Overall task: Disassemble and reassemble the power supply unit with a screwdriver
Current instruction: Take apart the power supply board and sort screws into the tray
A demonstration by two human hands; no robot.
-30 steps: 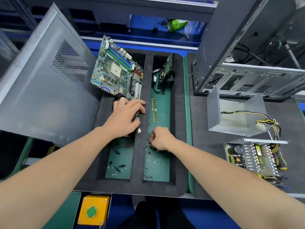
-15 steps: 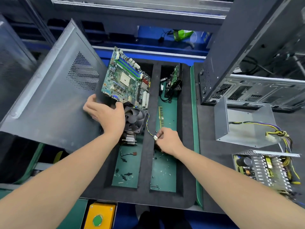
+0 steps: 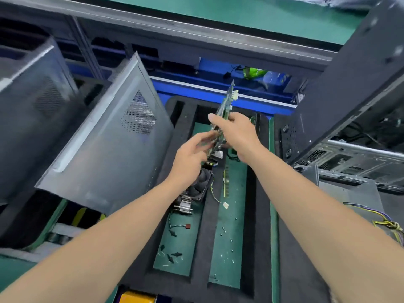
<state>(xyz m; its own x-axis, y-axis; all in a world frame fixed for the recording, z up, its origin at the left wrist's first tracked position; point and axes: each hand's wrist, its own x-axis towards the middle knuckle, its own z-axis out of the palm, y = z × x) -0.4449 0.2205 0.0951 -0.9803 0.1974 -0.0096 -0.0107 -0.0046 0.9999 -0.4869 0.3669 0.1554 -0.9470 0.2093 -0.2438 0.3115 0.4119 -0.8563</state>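
motherboard (image 3: 225,106) lifted edge-on off tray (image 3: 207,248) | left hand (image 3: 190,154), right hand (image 3: 238,132) grip it | power supply housing (image 3: 354,191) well right of hands

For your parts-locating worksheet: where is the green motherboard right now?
In the head view's centre, the motherboard is held edge-on between the left hand and the right hand, above the cooler fan.

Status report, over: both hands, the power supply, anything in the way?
Left hand and right hand both grip motherboard, held edge-on over foam tray. Power supply cover untouched, far right; no screwdriver in view. Cooler fan lies beneath the board.
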